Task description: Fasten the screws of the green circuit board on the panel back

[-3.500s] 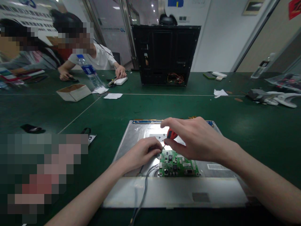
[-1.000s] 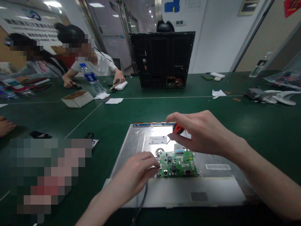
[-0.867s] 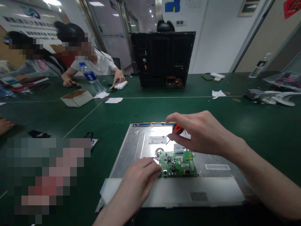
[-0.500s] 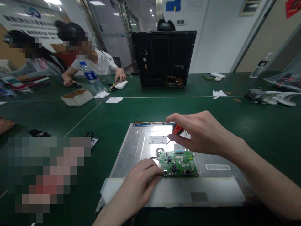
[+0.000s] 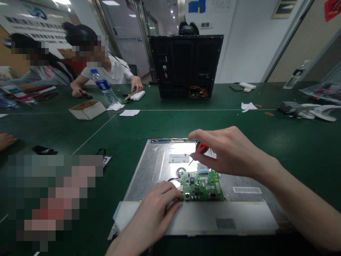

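My right hand (image 5: 226, 149) pinches a screwdriver (image 5: 201, 147) with a red and black handle. Its thin shaft points down and left, the tip above the metal back of a display panel (image 5: 144, 177). On that panel lies a green circuit board (image 5: 202, 186), joined at its top edge to a flat ribbon. Curled at the board's lower left corner, my left hand (image 5: 162, 202) has its thumb and fingers closed on the edge, beside a small connector and a dark cable. Its fingertips are partly hidden.
Beyond the panel a black monitor housing (image 5: 186, 67) stands upright. A tilted water bottle (image 5: 105, 87), an open cardboard box (image 5: 87, 110) and paper scraps (image 5: 129, 112) lie to the left. White plastic parts (image 5: 309, 109) are at the right. Two people sit across at left.
My left fingers have shifted very slightly left and down at the board's corner. My right hand and the screwdriver stay nearly still.
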Motion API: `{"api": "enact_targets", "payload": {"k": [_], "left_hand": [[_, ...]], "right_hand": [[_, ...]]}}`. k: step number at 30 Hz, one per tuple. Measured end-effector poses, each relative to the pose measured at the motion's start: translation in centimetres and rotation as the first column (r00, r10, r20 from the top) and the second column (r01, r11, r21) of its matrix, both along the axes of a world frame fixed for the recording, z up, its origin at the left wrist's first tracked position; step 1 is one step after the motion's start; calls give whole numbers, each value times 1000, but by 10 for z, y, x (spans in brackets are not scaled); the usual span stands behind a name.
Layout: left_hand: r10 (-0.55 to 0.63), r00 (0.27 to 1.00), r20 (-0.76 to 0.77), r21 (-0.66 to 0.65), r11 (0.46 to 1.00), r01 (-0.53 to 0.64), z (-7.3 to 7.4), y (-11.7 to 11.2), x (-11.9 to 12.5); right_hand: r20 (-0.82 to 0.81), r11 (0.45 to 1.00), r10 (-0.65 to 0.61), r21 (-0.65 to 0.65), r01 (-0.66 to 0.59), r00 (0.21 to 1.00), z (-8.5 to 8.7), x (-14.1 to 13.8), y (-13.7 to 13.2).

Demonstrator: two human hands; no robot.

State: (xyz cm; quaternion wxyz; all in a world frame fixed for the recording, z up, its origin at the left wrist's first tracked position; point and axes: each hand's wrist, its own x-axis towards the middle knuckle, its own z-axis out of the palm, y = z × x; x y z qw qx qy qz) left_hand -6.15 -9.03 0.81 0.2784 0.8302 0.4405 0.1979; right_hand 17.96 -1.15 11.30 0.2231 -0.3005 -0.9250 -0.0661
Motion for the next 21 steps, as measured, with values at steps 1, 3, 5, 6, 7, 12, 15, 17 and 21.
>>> {"api": "enact_targets", "payload": {"k": [1,3,5,6,7,12,15,17,21], "left_hand": [[1,1000,-5,-1,1000,-1,0,-1,0],[0,1000,-13,0,1000,0,1,-2,0],[-5,1000,-19,3,1000,5,1,-2,0],[-7,1000,-20,5,1000,7,1,-2,1],[-8,1000,-21,7,1000,8,1,-3,1],[1,1000,-27,12,1000,0,3,-4,0],[18,999,-28,29,999,-17,3,-5,0],[23,999,-37,49,999,-21,3,-6,0],[18,998,-67,110,994,-10,0,-9,-1]], "right_hand": [[-3,1000,3,0,-3,1000,0,0,0],[-5,1000,4,-2,-4,1000,0,-1,0],[-7,1000,6,-1,-6,1000,-1,-1,1],[-7,1000,8,1,-8,1000,-1,-2,1],[-10,1000,12,2,-12,1000,-1,-2,1],[-75,998,68,13,-68,995,1,0,-3],[-163,990,138,-17,-143,977,2,-1,-6],[-213,977,188,-62,-205,959,2,-2,-9],[-215,958,236,-114,-264,948,-1,-8,-13]]}}
